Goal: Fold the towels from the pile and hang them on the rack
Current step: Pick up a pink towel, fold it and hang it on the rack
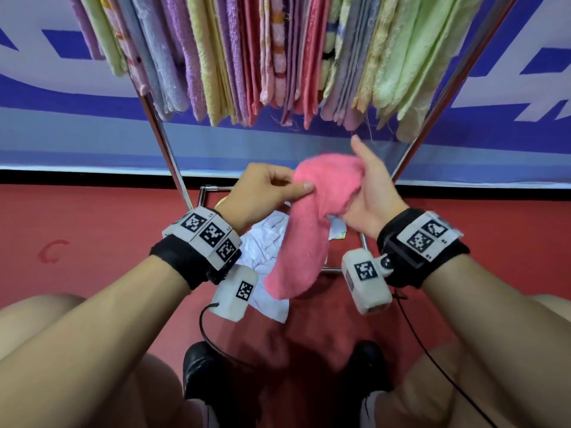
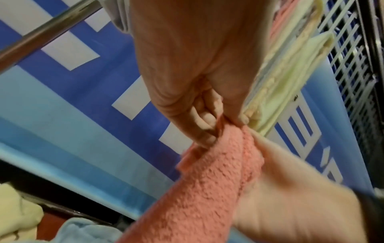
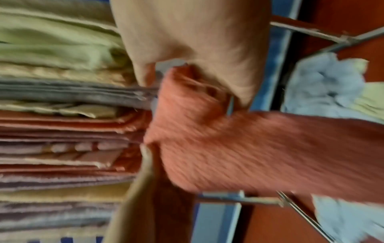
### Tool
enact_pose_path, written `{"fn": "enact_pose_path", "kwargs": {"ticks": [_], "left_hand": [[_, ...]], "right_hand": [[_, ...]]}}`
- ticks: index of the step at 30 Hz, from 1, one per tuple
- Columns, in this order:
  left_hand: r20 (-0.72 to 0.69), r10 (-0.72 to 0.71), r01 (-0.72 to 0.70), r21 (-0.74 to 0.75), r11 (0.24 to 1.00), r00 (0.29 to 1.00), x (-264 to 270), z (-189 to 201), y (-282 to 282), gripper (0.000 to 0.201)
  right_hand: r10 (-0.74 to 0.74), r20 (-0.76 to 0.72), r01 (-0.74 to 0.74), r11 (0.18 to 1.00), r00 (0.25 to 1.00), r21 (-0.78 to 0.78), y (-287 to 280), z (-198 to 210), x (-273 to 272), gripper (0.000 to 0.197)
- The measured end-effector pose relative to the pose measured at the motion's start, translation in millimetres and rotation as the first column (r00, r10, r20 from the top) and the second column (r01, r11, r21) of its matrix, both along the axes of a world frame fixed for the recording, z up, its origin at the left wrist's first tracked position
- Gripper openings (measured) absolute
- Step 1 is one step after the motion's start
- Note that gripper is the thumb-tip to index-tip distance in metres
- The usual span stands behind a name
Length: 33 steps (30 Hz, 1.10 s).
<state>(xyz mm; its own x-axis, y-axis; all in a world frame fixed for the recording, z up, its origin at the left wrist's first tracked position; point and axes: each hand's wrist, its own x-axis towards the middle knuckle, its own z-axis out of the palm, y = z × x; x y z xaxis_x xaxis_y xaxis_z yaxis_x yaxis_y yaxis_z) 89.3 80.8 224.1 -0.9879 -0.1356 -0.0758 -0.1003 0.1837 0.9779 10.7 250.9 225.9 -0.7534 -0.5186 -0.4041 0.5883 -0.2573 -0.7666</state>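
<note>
**Pink towel held in both hands below the full rack**

The pink towel [image 1: 312, 217] is in the air in front of the person, between the two hands, and its free end hangs down toward the floor. The left hand [image 1: 262, 193] pinches its upper edge: the thumb and the curled fingers [image 2: 204, 120] are closed on the cloth. The right hand [image 1: 372, 193] holds the other side of the bunched top; its thumb points up, and its fingers are behind the cloth in the head view, so only the wrist view shows them closed on the fabric, and that view is blurred.

Just above the hands, the rack [image 1: 163, 140] carries a dense row of hanging towels [image 1: 278, 57] in purple, yellow, pink, grey-blue and green. Their lower ends come close to the pink towel, and no free gap on the bar is visible. The two slanted metal legs of the rack stand at both sides of the hands.

Under the towel, inside the low frame of the rack, lies the pile [image 1: 265, 242] with a pale blue-white towel on top and a yellow-green one partly hidden. The floor [image 1: 92, 236] is red, and a blue and white banner [image 1: 61, 103] is behind the rack. Black shoes [image 1: 204, 372] are visible at the bottom.
</note>
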Motion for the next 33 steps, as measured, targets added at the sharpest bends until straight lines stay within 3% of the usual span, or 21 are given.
{"fn": "enact_pose_path", "kwargs": {"ticks": [2,4,9,12,15,17,20,24,28,33], "left_hand": [[-0.029,0.098,-0.097,0.043,0.994,0.995,0,7,-4,0.023],[-0.029,0.151,-0.149,0.049,0.988,0.988,0,9,-8,0.019],[0.0,0.209,-0.208,0.063,0.976,0.978,-1,9,-7,0.031],[0.083,0.142,-0.147,0.053,0.988,0.986,-1,-4,-5,0.032],[0.133,0.036,-0.025,-0.086,0.996,0.99,1,-16,-2,0.043],[0.132,0.028,-0.016,-0.096,0.995,0.991,1,-18,-1,0.04],[0.108,0.057,-0.047,-0.091,0.995,0.992,-2,-16,-2,0.032],[0.075,0.049,-0.058,0.117,0.991,0.996,-4,-14,2,0.008],[0.048,-0.063,0.058,0.088,0.994,0.997,-3,-6,3,0.029],[0.048,-0.005,0.002,0.058,0.998,0.999,-4,-1,1,0.016]], "right_hand": [[0.153,0.018,-0.154,0.988,0.988,0.023,-5,-15,21,0.067],[0.175,-0.07,-0.168,0.982,0.982,0.086,-10,-26,33,0.051],[-0.04,-0.314,0.085,0.988,0.949,0.131,-9,-20,31,0.032],[-0.13,-0.419,0.208,0.967,0.899,0.146,-10,-12,25,0.025],[-0.163,-0.486,0.271,0.949,0.858,0.16,-12,-11,21,0.022],[-0.168,-0.524,0.291,0.943,0.835,0.161,-13,-12,20,0.025],[-0.198,-0.543,0.311,0.942,0.816,0.124,-14,-10,17,0.027],[-0.229,-0.513,0.296,0.954,0.827,0.051,-12,-2,12,0.02],[-0.215,-0.498,0.253,0.967,0.84,0.01,-10,0,8,0.017],[-0.182,-0.5,0.231,0.972,0.847,0.038,-2,4,-1,0.019]]}}
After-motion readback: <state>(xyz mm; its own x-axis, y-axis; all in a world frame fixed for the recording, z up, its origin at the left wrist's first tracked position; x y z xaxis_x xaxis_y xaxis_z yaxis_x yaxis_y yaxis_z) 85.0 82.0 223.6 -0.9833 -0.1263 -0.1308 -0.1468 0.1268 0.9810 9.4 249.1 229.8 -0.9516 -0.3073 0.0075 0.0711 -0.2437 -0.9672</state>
